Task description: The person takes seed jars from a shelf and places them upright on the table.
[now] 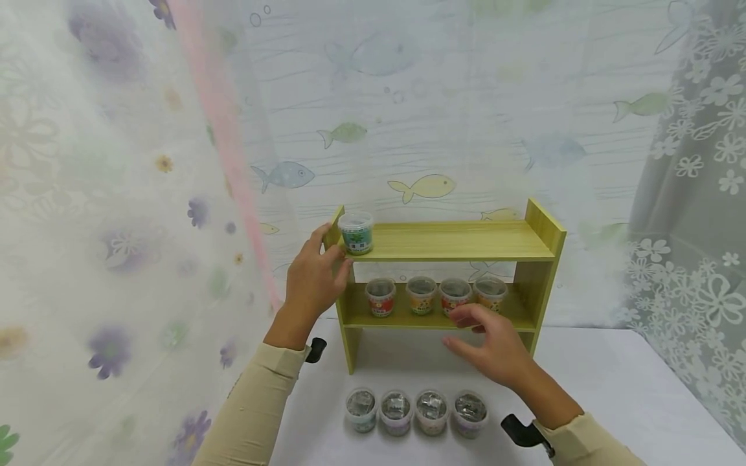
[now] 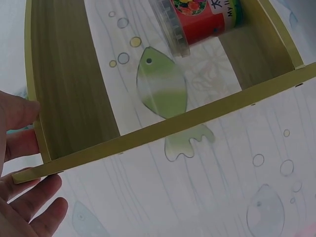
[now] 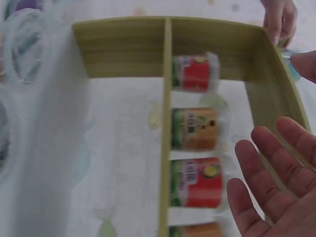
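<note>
Presumably to steady the shelf, the left grip touches its left end beside the teal-labelled cup on the top board, whether pinching I cannot tell, while the right grip hangs spread before the lower-board cups.

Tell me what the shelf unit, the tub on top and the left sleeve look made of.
Shelf unit: wood or wood-look board, low sheen, judging by its streaky grain.
Tub: probably clear, smooth plastic, since its upper rim is see-through.
Left sleeve: likely matte woven cloth, given its soft creases; fibre unclear.
</note>
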`<state>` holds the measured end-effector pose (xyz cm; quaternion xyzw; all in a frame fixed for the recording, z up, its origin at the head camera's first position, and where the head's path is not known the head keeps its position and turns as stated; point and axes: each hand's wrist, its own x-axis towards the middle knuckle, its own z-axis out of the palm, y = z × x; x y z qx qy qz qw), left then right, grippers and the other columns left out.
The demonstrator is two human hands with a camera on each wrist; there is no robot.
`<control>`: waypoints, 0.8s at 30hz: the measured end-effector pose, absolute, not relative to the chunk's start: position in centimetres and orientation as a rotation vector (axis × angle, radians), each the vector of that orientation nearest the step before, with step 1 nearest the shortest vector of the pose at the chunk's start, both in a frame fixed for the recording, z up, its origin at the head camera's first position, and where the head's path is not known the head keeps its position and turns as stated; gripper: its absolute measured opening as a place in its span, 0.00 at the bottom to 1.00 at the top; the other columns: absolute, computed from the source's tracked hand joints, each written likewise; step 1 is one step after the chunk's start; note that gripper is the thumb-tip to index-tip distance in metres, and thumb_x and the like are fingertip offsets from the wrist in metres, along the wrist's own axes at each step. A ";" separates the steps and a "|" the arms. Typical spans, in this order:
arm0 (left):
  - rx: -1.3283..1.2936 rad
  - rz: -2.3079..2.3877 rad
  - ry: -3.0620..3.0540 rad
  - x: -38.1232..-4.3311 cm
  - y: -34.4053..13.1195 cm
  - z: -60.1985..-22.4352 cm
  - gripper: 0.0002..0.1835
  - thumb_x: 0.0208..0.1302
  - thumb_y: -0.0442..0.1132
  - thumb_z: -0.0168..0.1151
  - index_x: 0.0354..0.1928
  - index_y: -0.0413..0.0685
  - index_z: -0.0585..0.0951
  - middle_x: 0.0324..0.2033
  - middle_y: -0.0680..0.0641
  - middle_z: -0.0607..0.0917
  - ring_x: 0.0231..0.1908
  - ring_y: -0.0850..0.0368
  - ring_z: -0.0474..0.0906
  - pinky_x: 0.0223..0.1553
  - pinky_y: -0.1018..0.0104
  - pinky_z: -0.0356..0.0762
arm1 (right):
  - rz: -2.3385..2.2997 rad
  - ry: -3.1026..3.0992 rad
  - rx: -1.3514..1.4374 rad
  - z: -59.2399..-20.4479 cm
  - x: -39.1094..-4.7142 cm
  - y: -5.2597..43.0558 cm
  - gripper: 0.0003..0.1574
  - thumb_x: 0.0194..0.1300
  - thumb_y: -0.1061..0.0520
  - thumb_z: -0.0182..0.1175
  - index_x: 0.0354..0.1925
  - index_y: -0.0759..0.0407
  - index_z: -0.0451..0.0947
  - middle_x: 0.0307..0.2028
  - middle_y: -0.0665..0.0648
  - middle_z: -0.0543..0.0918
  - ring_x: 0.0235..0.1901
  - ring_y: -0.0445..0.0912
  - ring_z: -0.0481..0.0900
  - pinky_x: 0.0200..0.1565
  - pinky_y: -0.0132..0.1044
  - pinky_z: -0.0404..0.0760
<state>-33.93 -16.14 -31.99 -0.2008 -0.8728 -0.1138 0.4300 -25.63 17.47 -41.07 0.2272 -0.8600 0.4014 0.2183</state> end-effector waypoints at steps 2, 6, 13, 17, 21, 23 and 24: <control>-0.505 -0.278 -2.175 -33.9 -16.1 -32.0 0.11 0.68 0.48 0.69 0.39 0.48 0.87 0.70 0.40 0.74 0.60 0.43 0.80 0.46 0.48 0.86 | 1.101 -2.351 0.652 -40.5 -25.8 17.2 0.24 0.61 0.47 0.76 0.53 0.46 0.81 0.50 0.47 0.87 0.48 0.47 0.87 0.49 0.46 0.85; -0.508 -0.278 -2.173 -33.9 -16.1 -32.0 0.11 0.68 0.48 0.68 0.40 0.48 0.87 0.70 0.40 0.74 0.60 0.43 0.80 0.47 0.48 0.86 | 1.062 -2.312 0.689 -38.9 -26.1 16.5 0.23 0.60 0.47 0.77 0.52 0.47 0.81 0.48 0.45 0.87 0.47 0.47 0.87 0.49 0.48 0.86; -0.505 -0.275 -2.164 -34.0 -16.2 -32.1 0.11 0.68 0.48 0.68 0.39 0.48 0.87 0.70 0.41 0.75 0.60 0.43 0.80 0.46 0.48 0.86 | 1.009 -2.324 0.708 -36.1 -26.6 15.1 0.24 0.62 0.43 0.75 0.54 0.46 0.82 0.47 0.44 0.86 0.44 0.40 0.84 0.42 0.39 0.85; -0.510 -0.285 -2.162 -33.9 -16.2 -32.1 0.11 0.68 0.48 0.69 0.39 0.48 0.86 0.70 0.40 0.75 0.60 0.43 0.80 0.46 0.48 0.86 | 1.038 -2.319 0.732 -35.3 -27.0 14.4 0.24 0.62 0.44 0.75 0.54 0.47 0.82 0.48 0.46 0.86 0.46 0.42 0.85 0.45 0.45 0.87; -0.511 -0.294 -2.157 -34.0 -16.1 -32.2 0.10 0.68 0.47 0.69 0.38 0.48 0.86 0.70 0.40 0.75 0.59 0.42 0.81 0.46 0.48 0.86 | 1.023 -2.295 0.762 -34.6 -27.4 14.0 0.25 0.62 0.44 0.75 0.54 0.49 0.82 0.49 0.47 0.86 0.47 0.45 0.85 0.49 0.48 0.87; -0.511 -0.297 -2.155 -34.0 -16.1 -32.2 0.10 0.68 0.48 0.69 0.38 0.48 0.86 0.70 0.41 0.75 0.59 0.42 0.80 0.46 0.48 0.86 | 1.012 -2.278 0.781 -34.2 -27.6 13.7 0.25 0.62 0.44 0.75 0.54 0.49 0.82 0.49 0.47 0.86 0.48 0.46 0.85 0.50 0.47 0.86; -0.509 -0.298 -2.155 -34.0 -16.2 -32.2 0.10 0.68 0.48 0.69 0.38 0.49 0.86 0.70 0.41 0.74 0.59 0.42 0.80 0.45 0.48 0.86 | 1.005 -2.269 0.794 -33.9 -27.8 13.6 0.25 0.61 0.44 0.75 0.54 0.49 0.82 0.49 0.47 0.86 0.48 0.46 0.84 0.50 0.47 0.86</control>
